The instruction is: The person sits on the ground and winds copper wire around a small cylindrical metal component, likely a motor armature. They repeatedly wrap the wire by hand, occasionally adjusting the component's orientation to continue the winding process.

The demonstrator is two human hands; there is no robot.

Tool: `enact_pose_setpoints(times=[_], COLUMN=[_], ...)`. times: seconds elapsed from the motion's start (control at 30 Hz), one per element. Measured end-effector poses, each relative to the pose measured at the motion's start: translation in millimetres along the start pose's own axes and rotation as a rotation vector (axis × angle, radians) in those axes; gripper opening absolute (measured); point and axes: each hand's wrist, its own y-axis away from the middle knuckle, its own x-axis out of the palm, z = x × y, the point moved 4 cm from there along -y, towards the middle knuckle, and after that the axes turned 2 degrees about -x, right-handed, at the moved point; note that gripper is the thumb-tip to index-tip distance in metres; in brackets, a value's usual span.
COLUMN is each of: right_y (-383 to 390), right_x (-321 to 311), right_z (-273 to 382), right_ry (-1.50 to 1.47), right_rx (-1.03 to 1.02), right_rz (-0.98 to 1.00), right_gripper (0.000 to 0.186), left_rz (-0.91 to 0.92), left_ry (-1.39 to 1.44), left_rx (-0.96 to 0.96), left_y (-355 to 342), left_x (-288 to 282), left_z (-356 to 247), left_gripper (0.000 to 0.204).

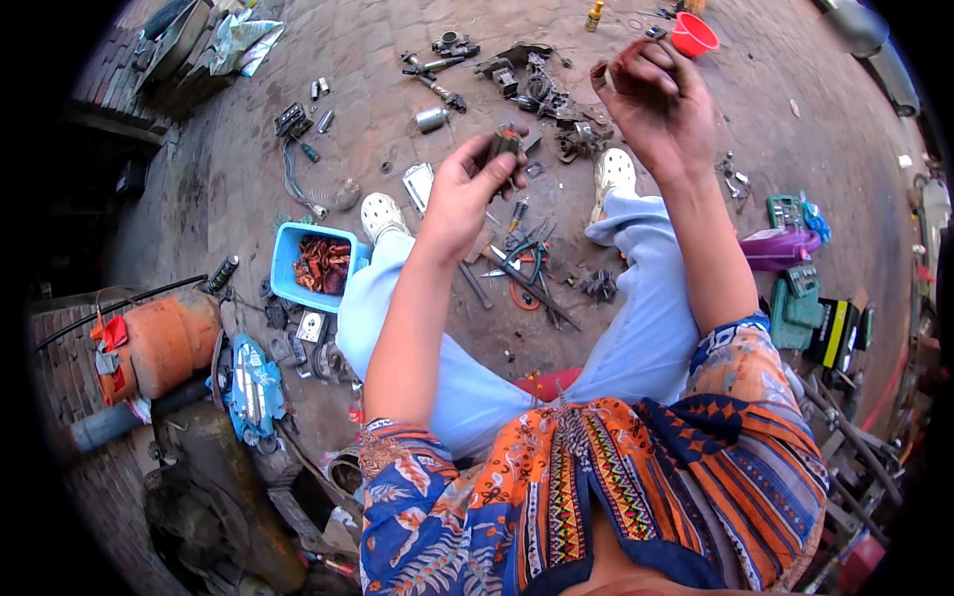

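Observation:
My left hand (467,189) is closed around a small dark metal part (505,145) with orange-copper colour at its top end. My thumb presses along its near side. Farther right, my right hand (664,119) is raised with its fingers curled in. A reddish-brown patch (636,66) shows at those fingers, and I cannot make out what it is. Both hands are dark with grime, and they are apart. On the ground between my knees lie pliers and cutters (532,263) with red and teal handles. A light blue basket (280,288) of copper-coloured scraps stands left of my left forearm.
Greasy metal parts (537,89) lie on the brick ground ahead, near a silver cylinder (431,119). A red bowl (695,36) and yellow bottle (593,16) stand beyond. Green tool cases (798,308) and a purple container (777,248) are at right; an orange tank (164,338) lies left.

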Motion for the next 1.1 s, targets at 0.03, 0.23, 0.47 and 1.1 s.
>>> enact_pose_setpoints(times=[0.03,0.23,0.47,1.1], right_y=[0.8,7.7,22.7,34.6], right_x=[-1.9,-30.2,-27.8,-8.9], right_z=[1.4,-16.6,-38.4,-59.3], right_ry=[0.021,1.019,2.193,1.560], right_rx=[-0.027,-0.199,-0.343,0.081], right_rz=[-0.117,0.100,0.569,0.276], right_gripper=[0.021,0.037,0.045,0.030], left_rz=[-0.043,-0.258,-0.234,-0.181], left_ry=[-0.094,-0.469,-0.349,-0.025], left_rx=[-0.033,0.090,0.230,0.057], left_y=[3.5,1.1,11.4,9.3], left_x=[2.4,-4.0,-8.8,-24.8], left_z=[3.7,13.6,-3.8,1.3], left_gripper=[0.034,0.035,0.033,0.029])
